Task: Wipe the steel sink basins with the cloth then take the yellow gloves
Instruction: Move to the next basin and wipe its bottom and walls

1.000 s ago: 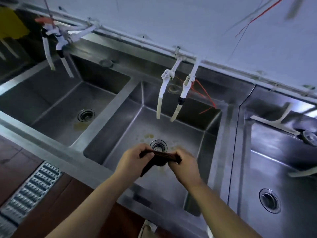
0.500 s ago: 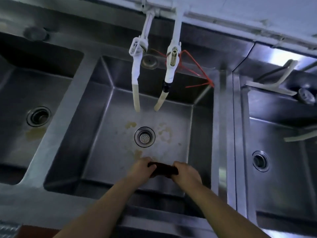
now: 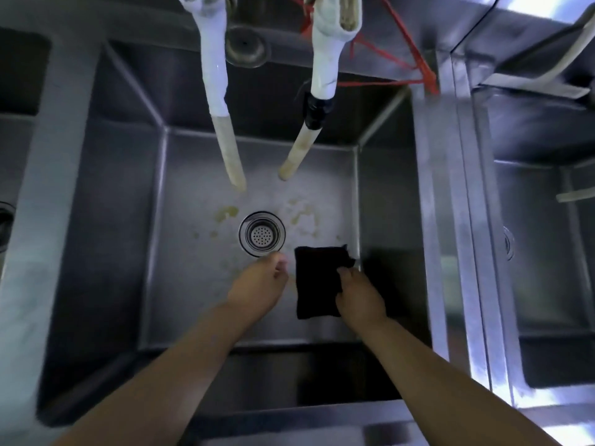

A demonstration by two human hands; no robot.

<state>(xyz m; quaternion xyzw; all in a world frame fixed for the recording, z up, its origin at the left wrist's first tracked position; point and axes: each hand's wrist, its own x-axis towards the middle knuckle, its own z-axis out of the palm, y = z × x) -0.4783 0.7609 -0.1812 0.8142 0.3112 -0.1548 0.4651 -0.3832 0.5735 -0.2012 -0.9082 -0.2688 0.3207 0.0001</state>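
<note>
Our right hand pinches the cloth flat beside the drain; our left hand, relaxed, holds nothing.

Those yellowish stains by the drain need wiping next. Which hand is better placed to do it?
Probably the right hand: it already holds the black cloth, lying beside the drain. The left hand holds nothing.

Two stained white tap hoses and red string above a round drain strainer
</note>
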